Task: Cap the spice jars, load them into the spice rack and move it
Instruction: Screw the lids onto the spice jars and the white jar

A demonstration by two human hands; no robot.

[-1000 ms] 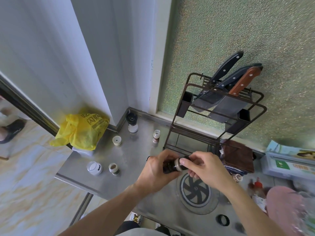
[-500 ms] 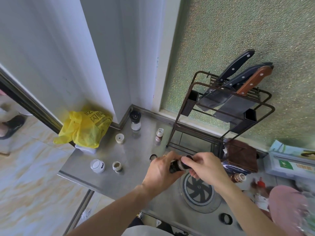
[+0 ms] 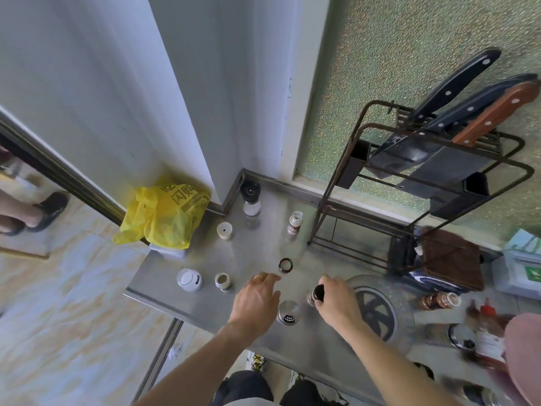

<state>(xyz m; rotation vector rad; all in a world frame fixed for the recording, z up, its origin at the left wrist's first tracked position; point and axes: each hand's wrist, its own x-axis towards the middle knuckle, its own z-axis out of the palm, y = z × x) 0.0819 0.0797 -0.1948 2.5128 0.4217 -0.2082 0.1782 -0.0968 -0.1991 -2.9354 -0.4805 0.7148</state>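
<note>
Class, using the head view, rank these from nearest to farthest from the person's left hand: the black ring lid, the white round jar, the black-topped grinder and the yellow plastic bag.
1. Black ring lid: just beyond the left hand.
2. White round jar: to the left, near the counter edge.
3. Black-topped grinder: back corner by the wall.
4. Yellow plastic bag: far left; close to the grinder's rank.

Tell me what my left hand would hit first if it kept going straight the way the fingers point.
Probably the black ring cap lying just beyond the left hand fingertips on the steel counter, though height above it is unclear.

Yellow bag (image 3: 164, 213): black Chinese print, upside down, characters "闪购" legible. Smaller line beneath too small to read.
</note>
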